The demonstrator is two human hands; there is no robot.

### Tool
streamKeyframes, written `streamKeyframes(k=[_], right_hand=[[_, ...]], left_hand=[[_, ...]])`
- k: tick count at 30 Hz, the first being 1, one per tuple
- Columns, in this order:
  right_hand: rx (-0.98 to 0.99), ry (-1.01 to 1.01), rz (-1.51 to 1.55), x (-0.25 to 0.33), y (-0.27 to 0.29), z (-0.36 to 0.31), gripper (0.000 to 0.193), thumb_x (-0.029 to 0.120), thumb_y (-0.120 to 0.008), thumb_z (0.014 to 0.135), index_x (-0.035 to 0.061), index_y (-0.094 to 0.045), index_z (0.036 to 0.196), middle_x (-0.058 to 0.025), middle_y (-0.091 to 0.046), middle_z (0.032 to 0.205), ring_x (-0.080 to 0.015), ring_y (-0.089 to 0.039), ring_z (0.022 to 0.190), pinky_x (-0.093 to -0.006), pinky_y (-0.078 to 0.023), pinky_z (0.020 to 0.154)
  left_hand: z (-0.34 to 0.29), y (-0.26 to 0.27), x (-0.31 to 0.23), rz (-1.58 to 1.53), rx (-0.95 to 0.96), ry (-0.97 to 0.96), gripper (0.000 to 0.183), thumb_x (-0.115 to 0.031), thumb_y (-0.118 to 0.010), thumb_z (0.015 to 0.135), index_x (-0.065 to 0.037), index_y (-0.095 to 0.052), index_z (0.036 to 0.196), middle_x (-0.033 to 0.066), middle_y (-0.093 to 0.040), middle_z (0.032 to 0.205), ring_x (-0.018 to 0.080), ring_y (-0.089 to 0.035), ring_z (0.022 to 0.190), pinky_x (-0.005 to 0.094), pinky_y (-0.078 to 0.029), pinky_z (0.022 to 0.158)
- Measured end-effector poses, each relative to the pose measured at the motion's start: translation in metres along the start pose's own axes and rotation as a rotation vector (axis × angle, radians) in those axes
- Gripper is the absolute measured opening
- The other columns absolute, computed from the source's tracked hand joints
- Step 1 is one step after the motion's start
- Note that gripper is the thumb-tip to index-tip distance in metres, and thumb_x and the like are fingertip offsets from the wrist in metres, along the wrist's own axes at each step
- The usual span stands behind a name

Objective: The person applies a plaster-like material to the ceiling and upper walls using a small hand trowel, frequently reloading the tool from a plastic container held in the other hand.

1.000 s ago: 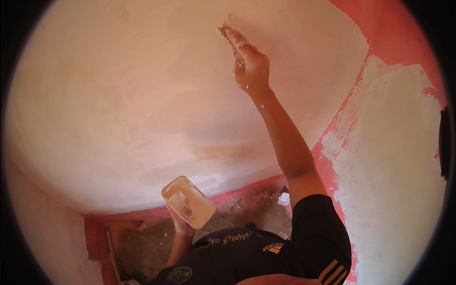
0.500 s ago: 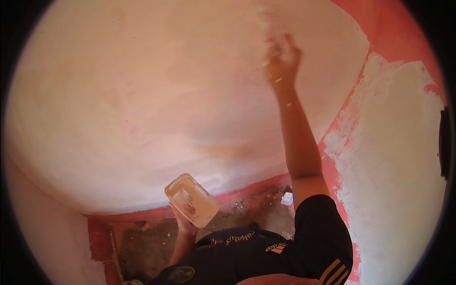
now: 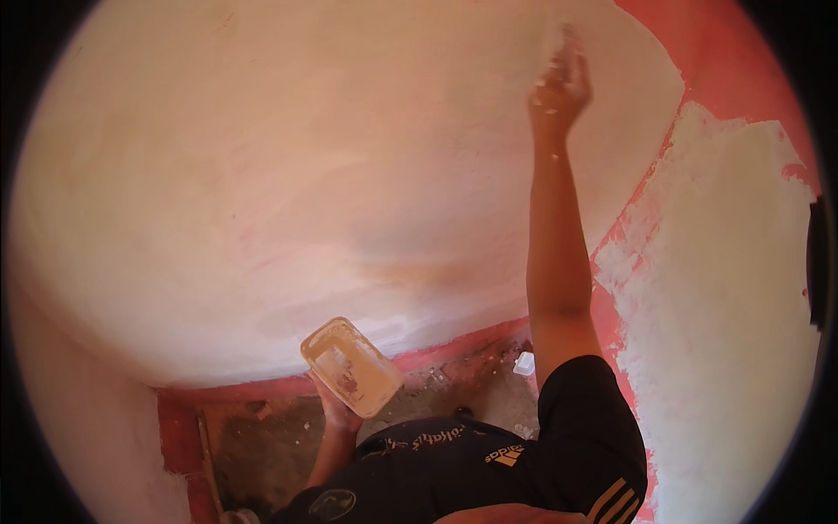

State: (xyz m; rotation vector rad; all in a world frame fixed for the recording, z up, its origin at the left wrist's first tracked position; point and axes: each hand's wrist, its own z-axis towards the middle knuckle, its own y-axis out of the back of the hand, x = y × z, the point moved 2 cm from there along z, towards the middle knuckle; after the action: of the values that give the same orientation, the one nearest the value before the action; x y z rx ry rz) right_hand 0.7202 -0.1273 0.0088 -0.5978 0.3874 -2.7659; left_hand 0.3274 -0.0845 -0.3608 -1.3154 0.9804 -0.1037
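My left hand (image 3: 337,409) grips a shallow rectangular tub (image 3: 377,382) from its lower left side, low in front of my body. A whitish paste coats the tub's inside, with a darker bare patch in the middle. High on the broad wall (image 3: 288,175), my right hand (image 3: 560,94) is at the end of an outstretched arm. Its fingers are closed round a whitish tool (image 3: 567,39), too smeared by motion to name its kind. White specks of paste dot the hand and wrist.
The wall on the right (image 3: 724,288) carries pale filler with ragged edges over red paint (image 3: 711,52). A red strip runs along the foot of the broad wall. A small white container (image 3: 524,363) lies on the dirty floor (image 3: 279,441) amid debris.
My right hand has moved to the right across the upper wall, with the whitish tool in it. The left hand and the tub have hardly moved.
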Motion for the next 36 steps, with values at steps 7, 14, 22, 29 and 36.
streamKeyframes(k=[7,14,22,29,36], right_hand=[[0.463,0.292,0.173,0.017,-0.058,-0.067,0.039,-0.005,-0.050,0.094,0.0003,-0.063,0.130,-0.0128,-0.065,0.135,-0.0203,-0.061,0.125,-0.0307,-0.048,0.100],[-0.037,0.094,0.108,-0.058,0.014,0.043,0.043,-0.001,-0.047,0.094,0.0057,-0.063,0.133,-0.0108,-0.070,0.124,-0.0167,-0.067,0.088,-0.0285,-0.055,0.074],[0.791,0.232,0.370,0.021,-0.101,-0.149,0.058,-0.017,-0.048,0.078,0.0104,-0.069,0.125,-0.0096,-0.067,0.130,-0.0273,-0.060,0.126,-0.0395,-0.047,0.107],[-0.090,0.148,-0.081,-0.061,0.029,0.075,0.032,0.005,-0.046,0.096,-0.0019,-0.063,0.122,-0.0111,-0.069,0.094,-0.0146,-0.057,0.062,-0.0314,-0.051,0.056],[0.549,0.356,0.325,0.020,-0.088,-0.159,0.035,-0.001,-0.048,0.100,0.0064,-0.064,0.130,-0.0087,-0.066,0.131,-0.0264,-0.059,0.126,-0.0429,-0.039,0.114]], left_hand=[[0.004,0.009,-0.007,0.065,0.225,0.066,0.085,-0.078,-0.031,0.095,-0.015,-0.037,0.152,0.0077,-0.051,0.145,0.0282,-0.053,0.130,0.0457,-0.047,0.107],[-0.001,-0.011,-0.003,0.036,-0.031,0.002,0.078,-0.074,-0.030,0.098,-0.014,-0.046,0.144,0.0073,-0.059,0.131,0.0245,-0.063,0.114,0.0427,-0.055,0.094],[0.005,0.010,-0.004,0.016,0.073,0.041,0.077,-0.074,-0.030,0.098,-0.013,-0.046,0.142,0.0076,-0.061,0.125,0.0237,-0.063,0.112,0.0414,-0.056,0.092],[0.005,0.001,-0.002,0.050,0.019,0.001,0.079,-0.076,-0.030,0.097,-0.015,-0.044,0.145,0.0072,-0.058,0.130,0.0246,-0.061,0.116,0.0444,-0.053,0.096],[0.007,-0.004,0.007,-0.011,-0.093,-0.054,0.078,-0.075,-0.033,0.096,-0.016,-0.043,0.146,0.0063,-0.056,0.135,0.0255,-0.059,0.120,0.0448,-0.052,0.099]])
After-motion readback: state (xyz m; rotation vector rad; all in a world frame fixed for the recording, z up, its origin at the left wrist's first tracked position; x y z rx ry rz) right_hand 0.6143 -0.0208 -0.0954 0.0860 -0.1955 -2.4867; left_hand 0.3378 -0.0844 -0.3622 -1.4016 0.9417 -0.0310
